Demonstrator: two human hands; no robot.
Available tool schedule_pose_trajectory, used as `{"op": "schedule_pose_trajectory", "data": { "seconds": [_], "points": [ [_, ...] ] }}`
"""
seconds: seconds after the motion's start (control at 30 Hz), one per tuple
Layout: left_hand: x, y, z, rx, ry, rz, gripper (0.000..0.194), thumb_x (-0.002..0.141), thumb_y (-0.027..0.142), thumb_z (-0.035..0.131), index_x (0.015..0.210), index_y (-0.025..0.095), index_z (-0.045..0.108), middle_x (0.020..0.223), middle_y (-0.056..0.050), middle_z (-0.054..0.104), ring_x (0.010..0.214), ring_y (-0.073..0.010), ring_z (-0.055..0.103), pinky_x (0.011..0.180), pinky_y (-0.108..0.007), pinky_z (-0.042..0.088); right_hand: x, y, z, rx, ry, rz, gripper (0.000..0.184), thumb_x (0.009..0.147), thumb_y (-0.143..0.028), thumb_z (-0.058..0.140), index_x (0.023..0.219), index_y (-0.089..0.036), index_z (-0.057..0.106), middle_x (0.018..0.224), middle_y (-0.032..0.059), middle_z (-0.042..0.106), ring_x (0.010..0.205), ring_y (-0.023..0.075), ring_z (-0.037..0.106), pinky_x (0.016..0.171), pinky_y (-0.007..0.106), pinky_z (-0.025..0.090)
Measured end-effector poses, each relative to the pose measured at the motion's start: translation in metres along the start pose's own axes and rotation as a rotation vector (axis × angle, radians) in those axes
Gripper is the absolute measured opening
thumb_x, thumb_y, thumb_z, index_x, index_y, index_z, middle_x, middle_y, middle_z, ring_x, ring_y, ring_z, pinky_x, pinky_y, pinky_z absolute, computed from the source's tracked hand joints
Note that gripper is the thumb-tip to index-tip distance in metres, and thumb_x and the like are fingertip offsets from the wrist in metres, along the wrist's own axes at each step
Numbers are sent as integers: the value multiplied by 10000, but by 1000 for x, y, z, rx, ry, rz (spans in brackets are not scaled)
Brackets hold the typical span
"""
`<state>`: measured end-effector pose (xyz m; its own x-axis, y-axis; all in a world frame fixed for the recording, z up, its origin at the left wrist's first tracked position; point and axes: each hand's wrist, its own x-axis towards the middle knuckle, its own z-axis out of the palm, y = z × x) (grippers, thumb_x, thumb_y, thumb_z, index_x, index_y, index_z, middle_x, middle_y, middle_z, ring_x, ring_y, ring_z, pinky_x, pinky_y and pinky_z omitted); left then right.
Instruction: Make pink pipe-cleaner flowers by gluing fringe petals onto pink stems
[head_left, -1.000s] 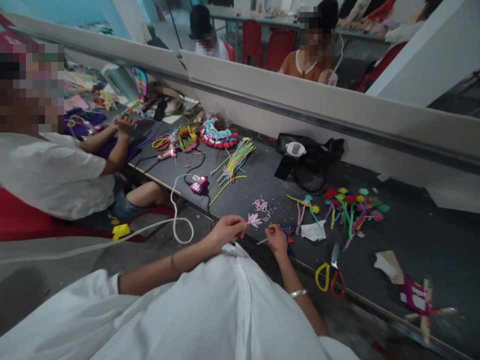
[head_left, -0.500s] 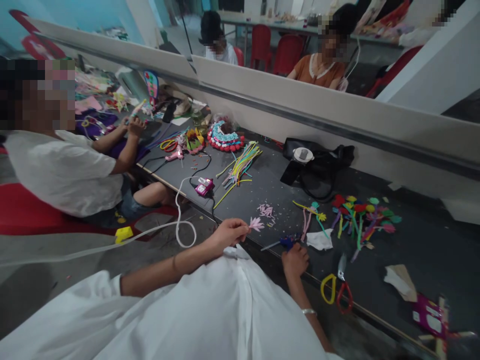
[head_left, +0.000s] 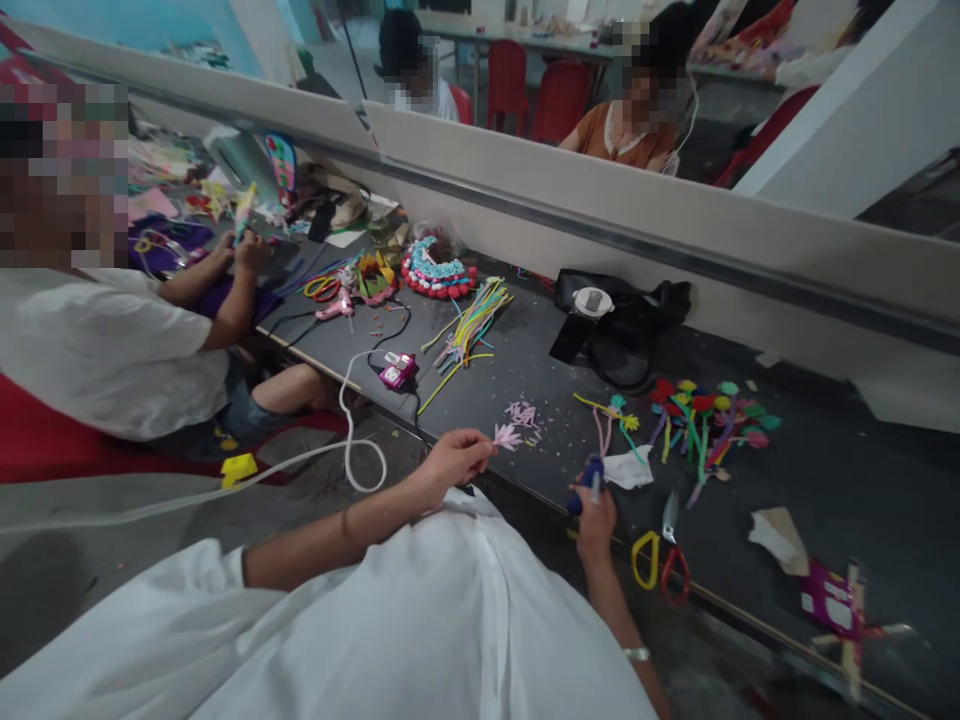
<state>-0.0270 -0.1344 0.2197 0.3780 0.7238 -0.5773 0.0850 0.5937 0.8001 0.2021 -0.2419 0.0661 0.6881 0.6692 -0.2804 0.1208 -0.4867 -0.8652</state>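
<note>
Pink flower (head_left: 507,437) in the left hand (head_left: 454,465), blue glue gun (head_left: 587,486) in the right hand (head_left: 596,518)

From where I stood, taking twelve o'clock as straight ahead of the person in the white garment (head_left: 420,620), the left thumb and fingers were pinched narrow on the base of the pink flower. Its thin petals fanned out at two o'clock from that hand, near the front edge of the dark table (head_left: 525,350). The glue gun was at four o'clock from the flower, apart from it, with the right fingers curled round it; I could not make out where its tip pointed.

At one o'clock from the right hand lay a crumpled white scrap (head_left: 628,469), at two o'clock a heap of bright flowers (head_left: 703,403), and at four o'clock a pair of scissors (head_left: 670,517), its yellow and red handles jutting past the table edge.

Just beside the pink flower, at one o'clock, was a small pile of pale pink snippets (head_left: 521,412); farther off, at eleven o'clock, lay a loose bundle of coloured fuzzy sticks (head_left: 474,325). At about ten o'clock from the left hand, a co-worker (head_left: 135,350) in a white top sat on a red chair (head_left: 45,440)
</note>
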Motion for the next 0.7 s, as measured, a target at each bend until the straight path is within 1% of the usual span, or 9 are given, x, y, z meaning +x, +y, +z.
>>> {"op": "schedule_pose_trajectory", "data": {
  "seconds": [0.07,0.1,0.17,0.27,0.37,0.47,0.6,0.7],
  "points": [
    [1,0,1,-7,16,0,315,702,431,696,773,139,603,518,54,479,411,-38,297,403,-201,150,-15,-17,-6,162,-82,-1,440,725,-497,448,978,-165,587,923,67,664,778,205,627,614,309,493],
    [2,1,2,-9,21,-1,314,700,431,700,769,140,602,515,54,478,409,-37,296,402,-200,146,-24,-25,-8,226,-122,-3,429,734,-494,462,983,-169,592,909,57,664,744,191,626,589,297,491],
    [3,1,2,-8,32,-3,310,698,428,703,763,142,602,514,53,479,404,-35,294,399,-201,138,-42,-42,-14,314,-188,-5,391,747,-489,529,957,-171,610,846,42,660,682,167,611,564,276,483],
    [4,1,3,2,54,-2,299,701,419,699,770,142,609,526,51,487,406,-36,307,400,-200,149,-68,-65,-20,393,-242,6,348,778,-491,620,903,-166,638,758,25,644,617,135,572,534,241,451],
    [5,0,3,18,69,0,290,699,409,697,769,142,608,515,55,478,407,-39,316,401,-199,157,-86,-82,-23,373,-294,-26,366,794,-518,640,875,-162,673,754,40,662,616,138,574,543,243,457],
    [6,-1,5,38,79,6,275,695,400,694,736,148,592,489,65,459,397,-41,309,397,-202,155,-94,-93,-21,305,-359,-100,375,778,-532,658,867,-169,693,769,54,692,640,166,614,577,267,496],
    [7,-2,7,63,88,-6,254,690,383,688,715,154,582,490,60,487,396,-42,322,405,-195,167,-95,-97,-13,271,-402,-231,288,785,-462,679,882,-191,692,829,52,721,734,194,669,703,299,538],
    [6,-2,9,78,87,-9,241,694,376,674,723,154,584,481,60,497,395,-42,320,412,-189,169,-94,-95,-7,261,-389,-287,262,781,-436,689,871,-191,696,845,55,731,759,211,681,722,309,541]
  ]
}}
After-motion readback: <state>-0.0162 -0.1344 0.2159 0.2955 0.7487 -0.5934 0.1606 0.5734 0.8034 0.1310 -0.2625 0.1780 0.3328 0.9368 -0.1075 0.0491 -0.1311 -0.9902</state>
